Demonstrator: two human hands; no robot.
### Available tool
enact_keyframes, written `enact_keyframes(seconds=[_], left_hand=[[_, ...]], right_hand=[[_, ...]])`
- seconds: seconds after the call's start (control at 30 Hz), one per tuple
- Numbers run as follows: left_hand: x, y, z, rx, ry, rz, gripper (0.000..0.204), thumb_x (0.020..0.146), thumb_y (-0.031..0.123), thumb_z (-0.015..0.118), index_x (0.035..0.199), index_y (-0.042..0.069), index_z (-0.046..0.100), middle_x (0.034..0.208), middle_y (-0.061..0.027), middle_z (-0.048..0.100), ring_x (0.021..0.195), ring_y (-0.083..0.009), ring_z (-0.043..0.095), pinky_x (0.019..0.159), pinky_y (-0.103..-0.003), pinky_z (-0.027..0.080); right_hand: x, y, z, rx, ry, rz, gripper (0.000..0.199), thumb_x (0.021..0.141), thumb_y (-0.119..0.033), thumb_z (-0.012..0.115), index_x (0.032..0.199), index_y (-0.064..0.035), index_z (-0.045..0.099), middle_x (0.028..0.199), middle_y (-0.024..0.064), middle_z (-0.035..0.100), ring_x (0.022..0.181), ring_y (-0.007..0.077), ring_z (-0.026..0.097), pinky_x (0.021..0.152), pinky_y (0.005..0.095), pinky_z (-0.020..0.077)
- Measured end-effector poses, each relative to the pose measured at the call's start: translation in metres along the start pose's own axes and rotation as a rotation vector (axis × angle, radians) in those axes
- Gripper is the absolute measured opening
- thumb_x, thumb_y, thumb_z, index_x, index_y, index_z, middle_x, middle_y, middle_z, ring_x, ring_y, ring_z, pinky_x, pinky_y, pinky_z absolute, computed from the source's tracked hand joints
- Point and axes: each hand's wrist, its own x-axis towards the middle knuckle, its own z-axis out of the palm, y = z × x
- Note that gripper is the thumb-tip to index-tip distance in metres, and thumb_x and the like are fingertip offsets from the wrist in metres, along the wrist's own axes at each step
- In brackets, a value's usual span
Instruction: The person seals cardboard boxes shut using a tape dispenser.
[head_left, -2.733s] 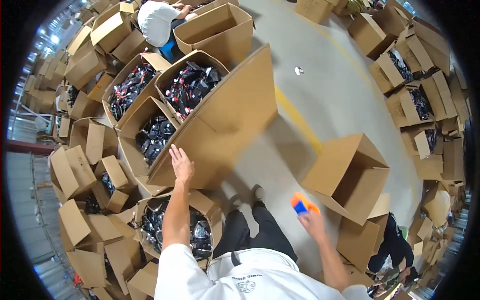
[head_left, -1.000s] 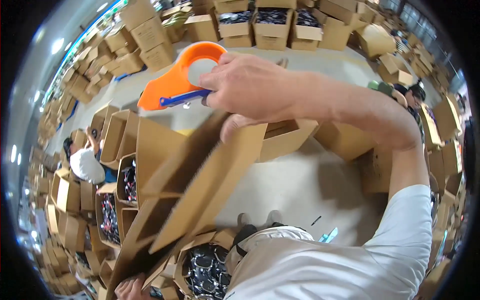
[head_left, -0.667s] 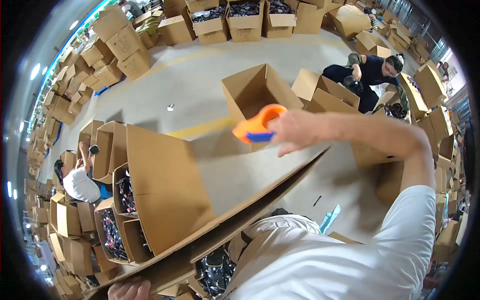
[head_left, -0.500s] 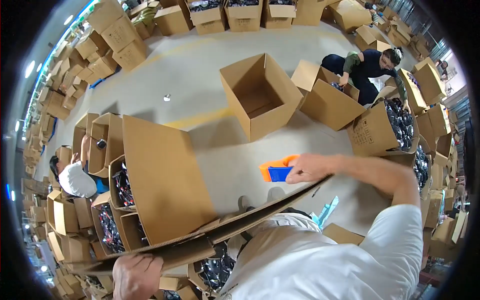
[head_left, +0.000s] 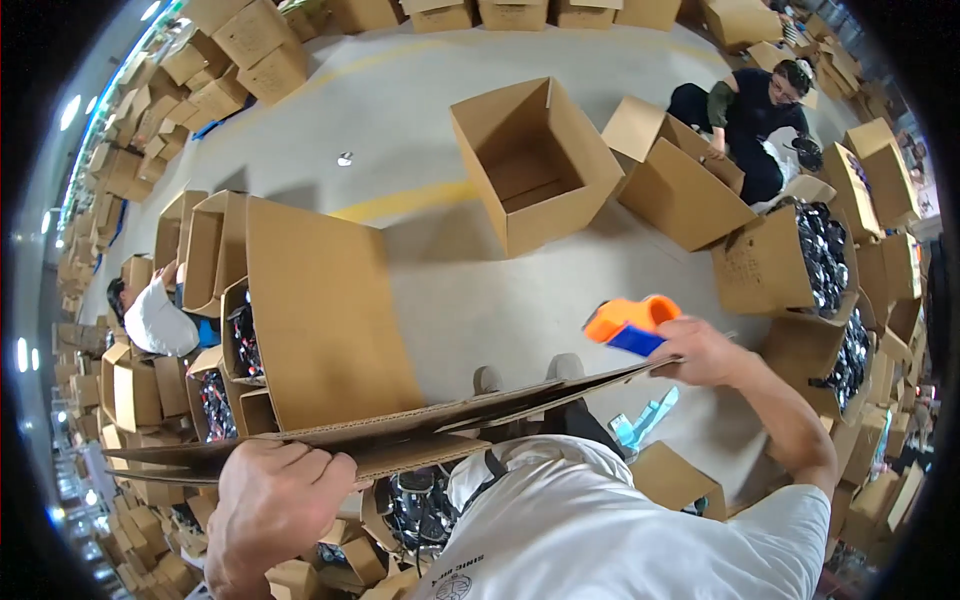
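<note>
Cardboard [head_left: 330, 330], a flattened carton, now lies lower against the body, left hand [head_left: 275, 505] clenched on its near edge, while right hand [head_left: 705, 350], grasping the orange tape dispenser [head_left: 628, 325], has dropped to its far end.

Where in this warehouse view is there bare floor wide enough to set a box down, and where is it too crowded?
Free: the grey floor between the open empty box and the far stacks; also the strip ahead of the feet, by the yellow line. Crowded: the left side, full cartons round a seated person; the right side, filled boxes.
</note>
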Motion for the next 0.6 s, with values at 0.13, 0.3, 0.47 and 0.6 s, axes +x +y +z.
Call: enact_keyframes(seconds=[0.13, 0.3, 0.47, 0.6], left_hand=[[0.066, 0.039, -0.011, -0.072, 0.019, -0.032, 0.018, 0.074, 0.015, 0.071, 0.073, 0.009, 0.054, 0.062, -0.0031, 0.051, 0.056, -0.0209, 0.058, 0.049, -0.035, 0.045], [0.163, 0.036, 0.125, -0.186, 0.004, -0.094, 0.011, 0.085, 0.02, 0.065, 0.087, 0.01, 0.06, 0.08, -0.0087, 0.067, 0.073, -0.0289, 0.067, 0.058, -0.041, 0.051], [0.286, -0.046, 0.315, -0.078, 0.224, -0.108, 0.003, 0.081, 0.011, 0.059, 0.081, 0.01, 0.062, 0.077, -0.0096, 0.066, 0.072, -0.0286, 0.066, 0.064, -0.042, 0.051], [0.37, -0.073, 0.32, 0.028, 0.372, -0.157, 0.007, 0.08, 0.007, 0.057, 0.083, 0.009, 0.064, 0.079, -0.0112, 0.066, 0.075, -0.0295, 0.066, 0.066, -0.042, 0.051]], right_hand=[[-0.042, 0.018, -0.096, -0.107, 0.023, 0.18, 0.02, 0.062, -0.012, 0.084, 0.076, -0.0082, 0.071, 0.076, 0.008, 0.058, 0.077, 0.0302, 0.058, 0.07, 0.0411, 0.0451], [-0.087, 0.087, -0.095, -0.242, 0.142, 0.173, 0.018, 0.063, -0.011, 0.081, 0.073, -0.0049, 0.066, 0.076, 0.0089, 0.057, 0.078, 0.0309, 0.058, 0.072, 0.0405, 0.045], [-0.06, 0.173, -0.055, -0.506, 0.155, 0.156, 0.021, 0.07, -0.017, 0.077, 0.07, -0.0047, 0.059, 0.081, 0.01, 0.054, 0.082, 0.0298, 0.057, 0.077, 0.0412, 0.0446], [-0.055, 0.226, -0.044, -0.607, 0.293, 0.247, 0.02, 0.07, -0.015, 0.076, 0.076, -0.005, 0.061, 0.086, 0.0105, 0.054, 0.087, 0.0284, 0.057, 0.081, 0.0409, 0.0437]])
